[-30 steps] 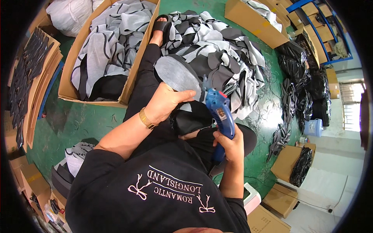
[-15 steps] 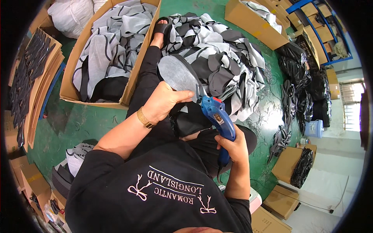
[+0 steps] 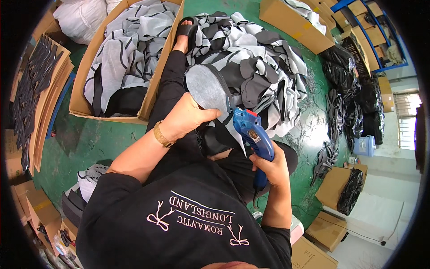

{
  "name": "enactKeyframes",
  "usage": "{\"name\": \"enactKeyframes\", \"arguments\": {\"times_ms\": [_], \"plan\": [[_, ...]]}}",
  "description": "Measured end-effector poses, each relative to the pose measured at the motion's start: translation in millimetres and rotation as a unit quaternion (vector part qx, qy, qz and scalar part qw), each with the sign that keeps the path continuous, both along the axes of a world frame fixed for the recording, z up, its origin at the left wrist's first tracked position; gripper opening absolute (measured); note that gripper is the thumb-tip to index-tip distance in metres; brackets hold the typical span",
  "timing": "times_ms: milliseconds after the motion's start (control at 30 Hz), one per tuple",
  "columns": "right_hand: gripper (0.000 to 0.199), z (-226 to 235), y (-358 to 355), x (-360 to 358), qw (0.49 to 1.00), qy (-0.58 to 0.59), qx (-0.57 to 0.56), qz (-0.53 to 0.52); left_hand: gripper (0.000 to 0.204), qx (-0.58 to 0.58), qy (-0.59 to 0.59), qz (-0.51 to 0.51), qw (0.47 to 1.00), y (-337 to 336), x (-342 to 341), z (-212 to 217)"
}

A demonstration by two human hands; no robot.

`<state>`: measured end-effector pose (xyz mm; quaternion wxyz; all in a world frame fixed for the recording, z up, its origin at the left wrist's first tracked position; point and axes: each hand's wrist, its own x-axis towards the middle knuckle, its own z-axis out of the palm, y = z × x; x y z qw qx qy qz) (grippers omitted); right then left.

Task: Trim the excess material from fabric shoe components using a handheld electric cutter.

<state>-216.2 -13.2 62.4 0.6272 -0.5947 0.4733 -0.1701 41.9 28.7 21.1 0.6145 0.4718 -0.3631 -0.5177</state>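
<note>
My left hand [image 3: 190, 117] pinches a rounded grey fabric piece [image 3: 207, 87] with a black edge, thumb on top. In my right hand [image 3: 274, 165] is a blue electric fabric cutter [image 3: 254, 132] with a red part near its head; the fingers wrap its handle. The cutter's head touches or nearly touches the fabric's right edge, but the blade itself is too small to make out. A narrow pale pointed strip [image 3: 237, 136] hangs below the cutter's head, beside the fabric. Beyond both hands lies a large heap of grey and black fabric pieces [image 3: 255, 67].
A cardboard box [image 3: 154, 96] of similar fabric stands left of my outstretched leg [image 3: 168, 89]. Flat cardboard with black pieces [image 3: 38, 89] leans at far left. Black plastic bags [image 3: 340, 76] and cartons [image 3: 329, 231] line the right. Thin scraps litter the green floor [image 3: 112, 139].
The fabric piece has turned slightly and shifted to the right in my left hand. The cutter has moved a little lower and to the right. A pale pointed strip now shows below its head.
</note>
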Motion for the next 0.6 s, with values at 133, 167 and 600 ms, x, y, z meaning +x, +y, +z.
{"name": "enactKeyframes", "arguments": {"times_ms": [133,167,600], "plan": [[0.036,-3.3,-4.5,3.2,1.0,-0.019,0.0,0.003,0.027,0.012,-0.059,-0.035,0.998,1.2,1.4,-2.6],[0.04,-4.3,-6.7,4.7,0.999,-0.037,0.002,0.001,0.026,0.014,-0.035,-0.055,0.998,1.7,-1.1,-3.9],[0.042,-6.3,-30.6,61.4,0.989,-0.049,-0.108,-0.083,0.034,-0.022,0.094,-0.146,0.985,6.1,-33.7,-7.6]]}}
